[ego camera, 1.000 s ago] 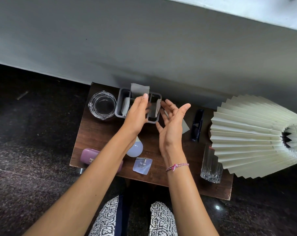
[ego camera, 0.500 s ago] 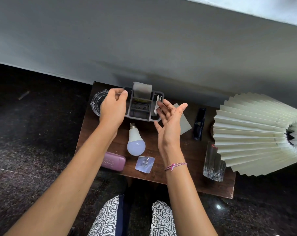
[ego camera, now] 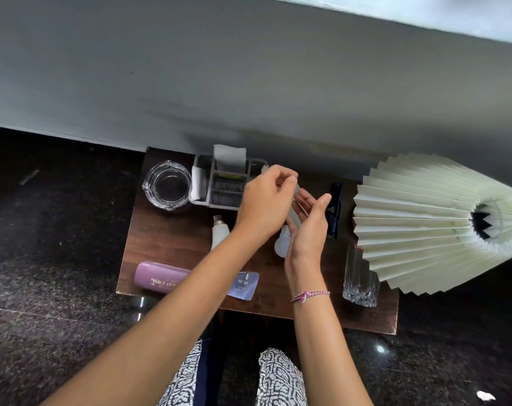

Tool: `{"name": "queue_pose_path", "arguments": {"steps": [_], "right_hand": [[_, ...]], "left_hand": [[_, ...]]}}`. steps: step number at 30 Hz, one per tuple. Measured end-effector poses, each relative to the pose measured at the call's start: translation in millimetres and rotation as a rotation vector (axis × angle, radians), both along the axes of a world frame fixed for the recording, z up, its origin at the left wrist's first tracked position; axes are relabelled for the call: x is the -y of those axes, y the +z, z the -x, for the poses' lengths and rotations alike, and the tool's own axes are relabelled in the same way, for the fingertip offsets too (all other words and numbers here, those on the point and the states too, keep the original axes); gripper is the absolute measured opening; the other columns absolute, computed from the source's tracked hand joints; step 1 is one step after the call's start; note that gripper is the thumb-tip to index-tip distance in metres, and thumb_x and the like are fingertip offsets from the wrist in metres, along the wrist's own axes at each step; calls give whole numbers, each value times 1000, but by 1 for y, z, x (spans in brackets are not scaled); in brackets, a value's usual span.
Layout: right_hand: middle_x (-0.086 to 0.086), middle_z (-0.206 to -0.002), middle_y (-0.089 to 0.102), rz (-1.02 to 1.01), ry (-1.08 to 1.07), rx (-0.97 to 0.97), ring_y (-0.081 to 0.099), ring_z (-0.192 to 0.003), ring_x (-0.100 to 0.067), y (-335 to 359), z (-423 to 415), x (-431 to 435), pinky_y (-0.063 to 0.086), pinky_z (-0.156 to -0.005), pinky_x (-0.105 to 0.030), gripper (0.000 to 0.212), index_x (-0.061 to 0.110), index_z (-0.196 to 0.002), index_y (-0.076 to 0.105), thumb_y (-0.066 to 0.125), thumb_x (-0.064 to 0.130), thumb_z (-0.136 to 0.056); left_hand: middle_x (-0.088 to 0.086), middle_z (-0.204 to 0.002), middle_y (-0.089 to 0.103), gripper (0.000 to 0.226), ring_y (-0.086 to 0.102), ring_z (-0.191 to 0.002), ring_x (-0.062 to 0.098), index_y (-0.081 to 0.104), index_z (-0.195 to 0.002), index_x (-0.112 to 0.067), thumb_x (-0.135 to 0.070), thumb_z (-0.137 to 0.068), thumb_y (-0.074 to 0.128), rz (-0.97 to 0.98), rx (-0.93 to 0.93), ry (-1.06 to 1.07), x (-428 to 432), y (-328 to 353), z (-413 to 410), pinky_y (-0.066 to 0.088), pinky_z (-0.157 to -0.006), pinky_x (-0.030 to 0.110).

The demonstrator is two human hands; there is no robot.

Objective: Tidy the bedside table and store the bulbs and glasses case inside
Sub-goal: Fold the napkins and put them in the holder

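Head camera looks steeply down, close over the bedside table [ego camera: 172,247].

The rounded mauve glasses case [ego camera: 161,277], lying at the front left corner of the dark wooden counter [ego camera: 166,241], bears white lettering "PRINCE OF", the rest hidden under the left forearm; smaller lines around it are illegible.

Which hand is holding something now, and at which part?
The left hand pinches the top edge of a pale sheet; the right hand is open beside it.
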State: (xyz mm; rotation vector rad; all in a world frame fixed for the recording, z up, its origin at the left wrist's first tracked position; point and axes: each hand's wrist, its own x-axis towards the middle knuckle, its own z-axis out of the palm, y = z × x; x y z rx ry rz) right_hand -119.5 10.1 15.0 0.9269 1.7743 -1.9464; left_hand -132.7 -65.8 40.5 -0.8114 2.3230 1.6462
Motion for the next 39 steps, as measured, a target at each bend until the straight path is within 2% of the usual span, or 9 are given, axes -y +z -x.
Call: {"name": "queue_pose_path", "arguments": {"steps": [2, 6, 12, 16, 22, 24, 26, 32, 39], "right_hand": [[-4, -126, 61, -73, 33, 56, 54, -119, -15, -7, -2, -9, 43, -105, -42, 50, 16, -116, 61, 26, 48, -99], [-8, -126, 61, -198, 72, 167, 54, -119, -19, -22, -3, -24, 41, -106, -42, 52, 17, -118, 61, 24, 48, -99], [-13, -129, 59, -316, 178, 217, 52, -121, -25, -41, 4, -29, 40, -104, -40, 52, 10, -124, 59, 24, 41, -101], [-19, -116, 63, -306, 191, 259, 57, -109, -30, -48, 9, -28, 45, -97, -44, 47, 3, -114, 62, 29, 35, -101], [-18, -96, 63, -329, 210, 282, 59, -89, -26, -56, 15, -25, 43, -76, -31, 31, 6, -88, 65, 39, 21, -98], [-19, -110, 60, -327, 208, 303, 58, -101, -30, -60, 16, -25, 46, -87, -34, 33, -1, -100, 65, 38, 18, -98], [-20, -124, 55, -332, 212, 324, 54, -114, -32, -61, 18, -23, 43, -101, -41, 35, -1, -118, 59, 38, 19, -98], [-16, -132, 52, -337, 235, 297, 50, -122, -28, -67, 22, -22, 39, -106, -43, 37, 4, -129, 53, 39, 16, -97], [-14, -137, 46, -378, 241, 242, 47, -126, -26, -63, 20, -23, 38, -107, -41, 40, 5, -136, 45, 41, 12, -97]], "left_hand": [[-6, -106, 64, 21, 55, -93, 3, 62, -109, -22, -26, -94, 47, 13, 14, -98, -14, -3, 8, 42, -72, 12], [3, -125, 59, 32, 53, -114, 15, 56, -125, -16, -25, -96, 44, 45, 140, -238, -35, -16, 26, 43, -90, 28], [17, -137, 45, 45, 44, -126, 30, 39, -138, -10, -10, -94, 44, 292, 293, -422, -43, -49, 49, 41, -95, 33], [16, -138, 41, 46, 39, -129, 30, 36, -140, -10, -14, -95, 46, 359, 309, -457, -47, -65, 54, 40, -99, 36], [16, -139, 38, 50, 37, -128, 33, 40, -138, -12, -11, -90, 54, 490, 525, -551, -40, -77, 63, 43, -98, 39], [16, -137, 36, 50, 35, -127, 33, 41, -136, -12, -8, -88, 55, 527, 549, -573, -40, -78, 64, 43, -93, 38], [16, -137, 35, 54, 35, -127, 34, 41, -135, -11, -5, -85, 59, 555, 549, -589, -40, -79, 65, 44, -92, 38], [19, -134, 43, 52, 45, -122, 32, 45, -131, -8, 4, -83, 59, 494, 492, -563, -35, -82, 69, 46, -93, 38], [7, -115, 61, 36, 59, -101, 25, 53, -120, -20, -8, -86, 56, 437, 297, -421, -35, -72, 58, 38, -67, 29]]}}
